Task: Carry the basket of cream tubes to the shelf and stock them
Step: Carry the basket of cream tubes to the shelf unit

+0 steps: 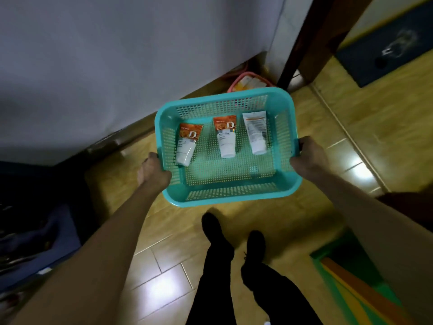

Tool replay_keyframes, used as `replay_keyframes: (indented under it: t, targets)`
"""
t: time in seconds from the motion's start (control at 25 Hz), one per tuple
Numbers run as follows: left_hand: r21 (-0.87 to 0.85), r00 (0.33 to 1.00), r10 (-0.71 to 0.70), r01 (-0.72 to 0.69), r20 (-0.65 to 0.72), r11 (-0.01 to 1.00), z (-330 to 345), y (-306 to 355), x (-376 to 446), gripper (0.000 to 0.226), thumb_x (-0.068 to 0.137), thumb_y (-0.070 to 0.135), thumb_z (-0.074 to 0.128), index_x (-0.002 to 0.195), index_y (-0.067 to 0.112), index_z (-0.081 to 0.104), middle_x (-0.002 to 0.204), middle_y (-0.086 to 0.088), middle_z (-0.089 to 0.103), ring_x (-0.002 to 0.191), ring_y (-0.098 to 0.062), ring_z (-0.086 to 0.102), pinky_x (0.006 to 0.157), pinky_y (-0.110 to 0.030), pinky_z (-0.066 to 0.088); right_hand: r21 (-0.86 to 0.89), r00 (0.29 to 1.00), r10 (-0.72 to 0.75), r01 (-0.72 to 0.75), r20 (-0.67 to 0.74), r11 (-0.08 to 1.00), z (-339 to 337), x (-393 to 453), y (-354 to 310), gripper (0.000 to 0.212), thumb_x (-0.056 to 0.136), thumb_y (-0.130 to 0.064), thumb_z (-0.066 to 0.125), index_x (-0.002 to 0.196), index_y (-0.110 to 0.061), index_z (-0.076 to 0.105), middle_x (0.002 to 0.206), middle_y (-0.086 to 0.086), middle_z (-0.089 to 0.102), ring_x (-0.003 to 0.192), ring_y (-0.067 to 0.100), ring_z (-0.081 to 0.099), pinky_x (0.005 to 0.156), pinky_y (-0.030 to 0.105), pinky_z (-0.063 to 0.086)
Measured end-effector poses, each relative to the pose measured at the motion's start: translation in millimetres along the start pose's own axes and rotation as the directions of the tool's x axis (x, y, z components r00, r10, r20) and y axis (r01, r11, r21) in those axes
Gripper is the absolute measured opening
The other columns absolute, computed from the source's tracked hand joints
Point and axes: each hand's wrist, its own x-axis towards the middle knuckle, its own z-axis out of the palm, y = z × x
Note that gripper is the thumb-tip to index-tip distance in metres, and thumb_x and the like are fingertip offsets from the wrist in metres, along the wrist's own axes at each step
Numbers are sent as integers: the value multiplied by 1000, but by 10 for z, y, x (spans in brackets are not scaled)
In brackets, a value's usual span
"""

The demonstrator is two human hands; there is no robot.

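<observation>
I hold a teal plastic basket (234,199) out in front of me above the floor. My left hand (153,171) grips its left rim and my right hand (308,156) grips its right rim. Three cream tubes lie flat in the far half of the basket, caps toward me. The left tube (187,144) and the middle tube (225,138) show orange and white fronts. The right tube (255,133) lies white back side up. No shelf is visible.
A grey cloth-covered surface (105,66) fills the upper left. A pink basket (249,82) sits on the floor beyond the teal one. A dark wooden post (311,38) stands right of it. A coloured mat (356,282) lies at the lower right, and my legs (229,266) stand on glossy tiles.
</observation>
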Motion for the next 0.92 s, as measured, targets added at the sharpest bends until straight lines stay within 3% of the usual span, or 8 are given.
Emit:
replay_keyframes:
  t: [0.12,0.24,0.4,0.64,0.8,0.92]
  targets:
    - [7,998,62,-62,15,998,-93,183,-508,36,83,15,62,116,7,51,110,-16,66,97,-38,64,73,-39,52,36,998,56,-55,-13,998,-389,-509,327,44,75,-11,60,119,-8,53,109,15,65,98,36,62,73,41,51]
    - [16,989,142,-143,47,990,-176,311,-1053,39,83,13,62,120,4,53,116,-19,65,106,-39,62,74,-36,47,109,987,163,-162,1,981,-654,-1156,713,46,74,-14,60,119,-10,53,104,9,63,90,29,59,73,38,51]
    - [46,970,224,-229,89,972,-185,287,-1652,42,82,16,64,121,5,54,118,-19,64,108,-38,61,76,-35,48,159,965,263,-258,-8,953,-690,-1982,1202,40,73,-19,65,112,-12,56,103,8,65,92,27,61,73,37,52]
    - [136,928,354,-368,118,920,-135,31,-2421,45,77,21,65,119,8,53,117,-19,64,107,-39,62,88,-47,56,244,940,330,-301,-84,922,-548,-3176,1767,46,79,-30,71,114,-8,53,115,13,62,105,35,61,80,42,51]
    - [193,898,417,-437,137,878,-72,-58,-2942,39,79,17,64,114,5,54,115,-21,64,106,-40,61,80,-41,52,390,926,365,-301,-99,870,-474,-3951,2104,57,73,-40,74,115,-7,54,116,15,64,104,35,62,83,46,54]
    - [223,859,477,-510,188,831,82,11,-3334,37,79,15,64,112,1,54,115,-23,63,105,-41,61,72,-37,43,443,906,405,-317,-119,839,-386,-4545,2451,65,64,-51,61,111,-6,56,107,12,65,97,32,64,77,43,53]
